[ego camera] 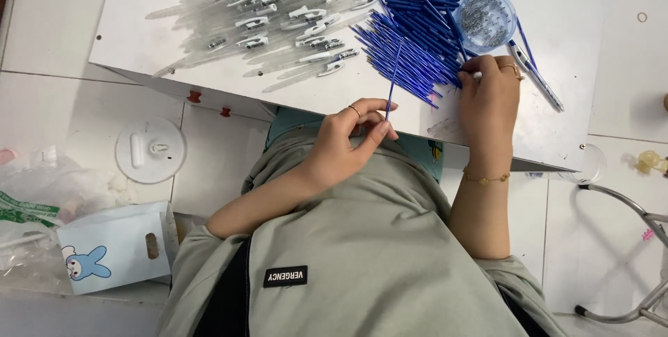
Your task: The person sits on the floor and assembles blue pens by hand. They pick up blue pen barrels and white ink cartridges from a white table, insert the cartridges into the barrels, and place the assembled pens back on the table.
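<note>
My left hand (351,135) pinches one thin blue pen refill (394,76) near the front edge of the white board (139,37), the refill pointing away from me. My right hand (490,97) rests on the edge of a pile of blue refills (414,30), fingers curled on a few of them. A heap of clear pen barrels with white clips (278,10) lies on the left half of the board. A round clear dish of small metal springs (485,20) stands just beyond my right hand. An assembled pen (536,76) lies to its right.
The board rests over my lap above a white tiled floor. A round white lid (150,149) lies on the floor at left, beside plastic bags (42,191) and a white paper bag with a blue rabbit (115,246). A metal stool frame (626,253) stands at right.
</note>
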